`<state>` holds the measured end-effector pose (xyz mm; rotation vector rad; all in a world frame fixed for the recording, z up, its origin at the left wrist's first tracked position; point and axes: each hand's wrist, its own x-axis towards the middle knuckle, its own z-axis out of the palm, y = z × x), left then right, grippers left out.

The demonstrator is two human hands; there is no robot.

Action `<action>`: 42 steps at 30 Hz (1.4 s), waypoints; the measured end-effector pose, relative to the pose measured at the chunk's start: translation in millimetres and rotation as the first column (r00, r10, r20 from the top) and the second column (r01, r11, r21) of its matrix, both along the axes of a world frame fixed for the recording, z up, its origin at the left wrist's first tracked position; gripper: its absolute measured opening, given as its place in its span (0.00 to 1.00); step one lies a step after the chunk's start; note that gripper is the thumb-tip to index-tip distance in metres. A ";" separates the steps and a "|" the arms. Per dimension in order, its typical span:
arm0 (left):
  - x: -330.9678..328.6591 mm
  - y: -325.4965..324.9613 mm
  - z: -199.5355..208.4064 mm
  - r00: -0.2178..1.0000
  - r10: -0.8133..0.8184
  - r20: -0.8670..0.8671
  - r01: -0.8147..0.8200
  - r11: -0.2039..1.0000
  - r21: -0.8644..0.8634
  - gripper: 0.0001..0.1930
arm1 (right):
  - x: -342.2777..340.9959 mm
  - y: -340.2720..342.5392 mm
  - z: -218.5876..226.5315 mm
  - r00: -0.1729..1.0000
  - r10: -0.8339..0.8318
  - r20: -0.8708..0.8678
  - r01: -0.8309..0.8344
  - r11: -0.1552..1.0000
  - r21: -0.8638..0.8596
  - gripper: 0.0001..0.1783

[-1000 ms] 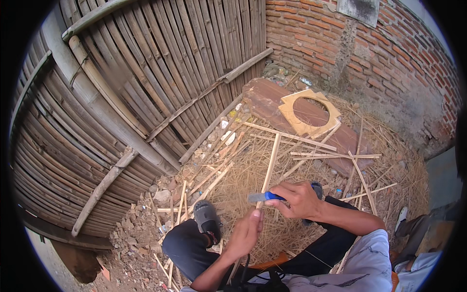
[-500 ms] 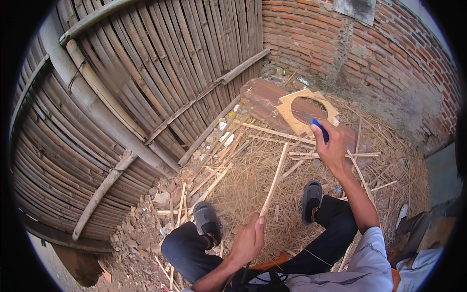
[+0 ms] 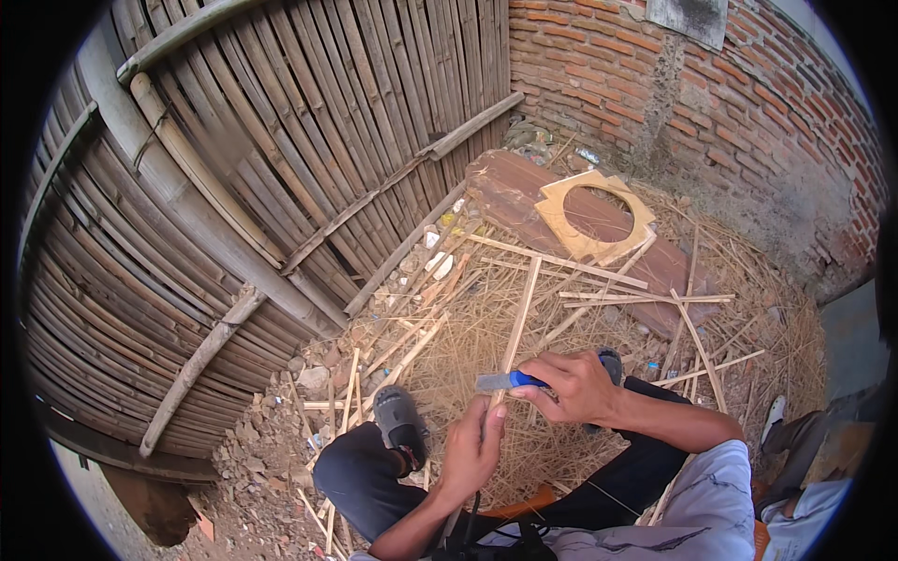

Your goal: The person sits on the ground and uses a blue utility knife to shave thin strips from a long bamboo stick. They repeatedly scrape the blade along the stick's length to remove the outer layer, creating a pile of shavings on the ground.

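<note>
Bamboo fencing (image 3: 393, 122) fills the upper left of the frame and a brick wall (image 3: 599, 75) the upper right, with dry straw (image 3: 468, 346) over the ground. Half a second ago the right hand (image 3: 571, 385) was raised toward the upper right; now it is back at lower centre, fist wrapped around a blue-handled cutter (image 3: 526, 379), so blade and strip meet again. Close beside it, the left hand (image 3: 470, 453) grips a pale wooden strip (image 3: 522, 313) that slants up mid-frame. No container can be made out.
</note>
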<state>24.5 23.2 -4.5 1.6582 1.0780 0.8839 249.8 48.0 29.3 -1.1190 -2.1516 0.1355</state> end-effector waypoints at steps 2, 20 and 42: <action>0.7 0.1 0.0 1.000 0.017 -0.012 -0.017 1.000 0.014 0.11 | 0.3 1.7 0.3 1.000 0.005 0.009 -0.005 1.000 0.013 0.14; -22.2 4.8 0.3 0.999 -0.053 0.002 0.053 0.993 -0.105 0.19 | 128.5 76.1 19.3 0.757 -0.653 0.039 0.630 0.713 -0.308 0.21; -210.4 -0.8 202.3 0.455 -0.115 0.883 -0.594 0.700 0.397 0.17 | 153.8 75.8 -47.2 0.962 -0.274 0.009 0.225 0.770 -0.597 0.27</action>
